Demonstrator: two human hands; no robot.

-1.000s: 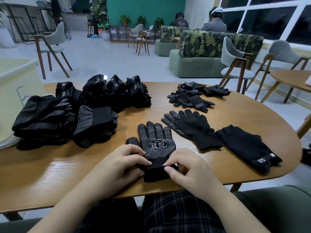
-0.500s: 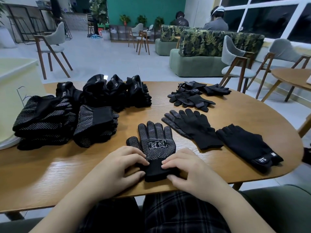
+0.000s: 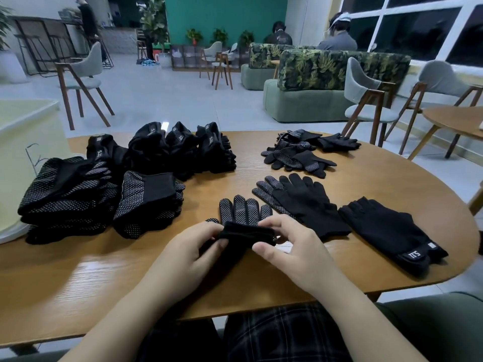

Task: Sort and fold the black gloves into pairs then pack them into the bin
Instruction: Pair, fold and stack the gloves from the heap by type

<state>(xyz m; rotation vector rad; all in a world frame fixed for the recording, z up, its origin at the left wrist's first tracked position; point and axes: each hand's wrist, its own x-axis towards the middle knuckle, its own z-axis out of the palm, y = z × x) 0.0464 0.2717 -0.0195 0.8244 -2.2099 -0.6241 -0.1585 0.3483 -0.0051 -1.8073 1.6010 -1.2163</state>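
We pinch the cuff of the dotted glove [image 3: 244, 212] with our left hand [image 3: 188, 253] and right hand [image 3: 292, 253], doubling it over the palm. It lies on the wooden table [image 3: 78, 278] near us, between the folded stacks [image 3: 104, 189] and the loose gloves [image 3: 339, 212].

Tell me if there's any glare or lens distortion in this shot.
Head view: glare streaks the wooden table near its front left edge; wide-angle distortion bends the window frame and table rim; the black gloves lose detail in shadow; the far room is slightly soft.

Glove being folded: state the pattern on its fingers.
Black with small white grip dots on the fingers of the glove, clearest in the head view.
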